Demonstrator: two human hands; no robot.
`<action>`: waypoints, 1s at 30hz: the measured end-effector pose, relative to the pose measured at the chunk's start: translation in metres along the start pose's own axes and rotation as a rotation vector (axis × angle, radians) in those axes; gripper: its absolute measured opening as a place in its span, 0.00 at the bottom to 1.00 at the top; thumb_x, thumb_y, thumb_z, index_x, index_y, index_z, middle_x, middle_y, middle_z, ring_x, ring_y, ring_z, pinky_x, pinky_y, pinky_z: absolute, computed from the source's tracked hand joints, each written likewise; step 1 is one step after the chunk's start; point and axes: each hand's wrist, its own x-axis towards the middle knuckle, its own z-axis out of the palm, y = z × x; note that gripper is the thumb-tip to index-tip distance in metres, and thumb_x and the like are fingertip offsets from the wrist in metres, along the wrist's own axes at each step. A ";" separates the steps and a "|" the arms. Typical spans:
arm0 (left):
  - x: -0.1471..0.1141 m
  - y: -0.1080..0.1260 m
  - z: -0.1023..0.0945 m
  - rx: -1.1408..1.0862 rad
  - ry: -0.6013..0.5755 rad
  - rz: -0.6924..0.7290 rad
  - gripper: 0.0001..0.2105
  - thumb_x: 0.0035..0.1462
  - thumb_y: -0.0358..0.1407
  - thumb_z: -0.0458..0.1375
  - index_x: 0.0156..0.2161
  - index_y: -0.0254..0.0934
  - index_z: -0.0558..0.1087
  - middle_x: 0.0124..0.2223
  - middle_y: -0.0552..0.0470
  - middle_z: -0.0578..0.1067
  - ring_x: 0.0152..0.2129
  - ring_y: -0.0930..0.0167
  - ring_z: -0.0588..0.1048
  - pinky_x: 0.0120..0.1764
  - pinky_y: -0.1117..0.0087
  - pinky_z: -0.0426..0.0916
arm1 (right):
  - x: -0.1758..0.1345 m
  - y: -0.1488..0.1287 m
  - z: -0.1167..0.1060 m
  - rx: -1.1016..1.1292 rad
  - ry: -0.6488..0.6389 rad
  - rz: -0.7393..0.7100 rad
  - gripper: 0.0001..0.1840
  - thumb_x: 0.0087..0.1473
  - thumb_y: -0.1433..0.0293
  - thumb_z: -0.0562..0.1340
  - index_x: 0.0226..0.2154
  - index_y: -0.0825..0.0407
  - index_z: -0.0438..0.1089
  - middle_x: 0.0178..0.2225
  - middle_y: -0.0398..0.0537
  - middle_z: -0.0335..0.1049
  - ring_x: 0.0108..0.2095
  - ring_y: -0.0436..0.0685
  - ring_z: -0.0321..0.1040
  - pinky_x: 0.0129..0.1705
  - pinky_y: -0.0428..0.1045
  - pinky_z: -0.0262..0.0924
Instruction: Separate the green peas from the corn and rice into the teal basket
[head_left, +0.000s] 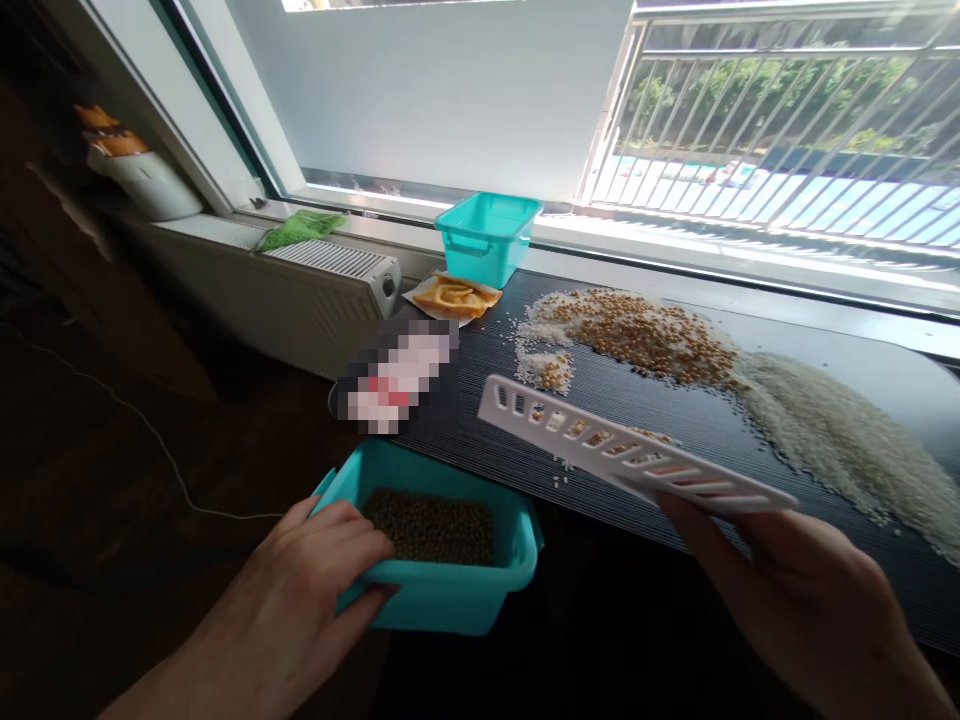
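Left hand (319,555) is gripping the teal tub (450,600) just off the table (480,350) edge, fingers curled over the rim; round grains are already covering its bottom. Right hand (810,570) is closing around a white slotted tray (555,445). I'm guessing partway: yellow grains (652,335) mixed with rice (847,430) are lying on the table, awaiting sorting.
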 end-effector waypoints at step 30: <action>0.049 0.062 0.032 -0.029 -0.147 0.365 0.07 0.49 0.25 0.55 0.30 0.41 0.69 0.30 0.57 0.76 0.31 0.68 0.73 0.41 0.66 0.66 | -0.054 0.044 -0.053 -0.077 0.133 0.167 0.08 0.56 0.67 0.62 0.37 0.41 0.77 0.34 0.37 0.82 0.29 0.58 0.80 0.33 0.46 0.75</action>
